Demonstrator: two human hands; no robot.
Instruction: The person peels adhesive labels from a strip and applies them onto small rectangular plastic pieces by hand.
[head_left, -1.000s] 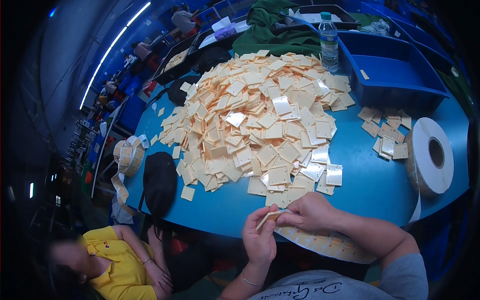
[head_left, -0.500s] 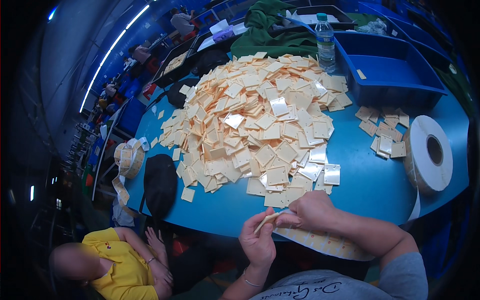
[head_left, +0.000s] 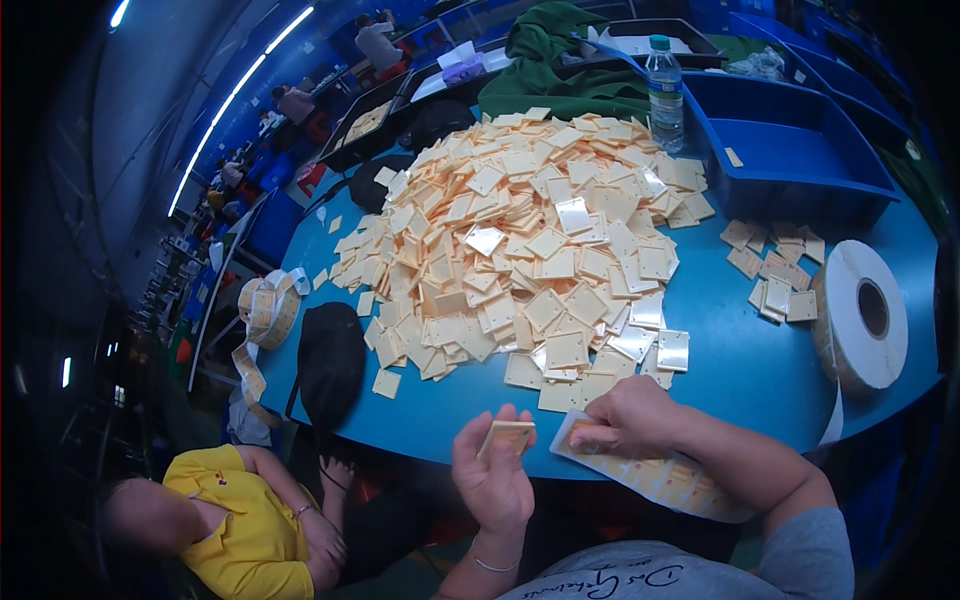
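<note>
My left hand (head_left: 492,487) is closed around a small square cream plastic plate (head_left: 507,434), which is tilted between thumb and fingers. To its right, my right hand (head_left: 632,421) grips a strip of labels (head_left: 655,474) near its far end, with the thumb lying along it. The strip has a pale backing with orange-yellow labels and runs off to the lower right, partly under my forearm. The two hands are apart, at the near edge of the table. Just beyond them rises a big heap of cream plates (head_left: 530,240), some glossy.
A large label roll (head_left: 870,315) stands at the right beside a small group of plates (head_left: 775,270). Behind are a blue bin (head_left: 800,140) and a water bottle (head_left: 664,95). At left lie a black cloth item (head_left: 330,355) and a loose label coil (head_left: 270,310). A person in yellow (head_left: 235,520) sits nearby.
My hands have drawn apart: the left moved slightly left with its plate, now turned more face-up. The right stays on the label strip, whose end now shows. The view has shifted slightly.
</note>
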